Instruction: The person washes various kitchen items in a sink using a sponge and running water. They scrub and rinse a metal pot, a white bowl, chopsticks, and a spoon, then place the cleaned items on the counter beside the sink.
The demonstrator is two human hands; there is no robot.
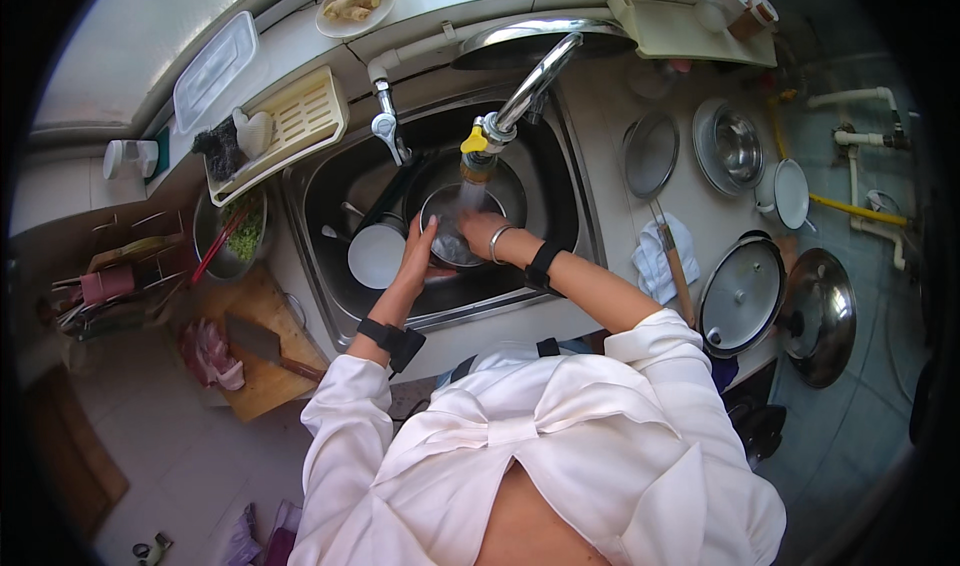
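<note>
My left hand point(417, 249) grips the left side of a round metal bowl point(450, 249) in the stainless-steel sink point(559, 168). My right hand point(480, 230) reaches over the bowl's right edge, its fingertips hidden inside, so whether they hold anything is unclear. Water point(471, 194) streams from a chrome faucet point(536, 82) with a yellow lever point(474, 141) into the bowl. Behind the bowl lies a larger round pan point(514, 183). A white bowl point(376, 257) sits left of my left hand, with spoon handles point(351, 210) sticking out beside it.
At left are a cleaver point(253, 339) and raw meat point(210, 356) on a wooden cutting board point(259, 390), and a bowl of chopped greens point(246, 236). A strainer point(651, 155), white cloth point(666, 258) and pot lid point(742, 296) lie right. A dish rack point(300, 116) stands behind the sink.
</note>
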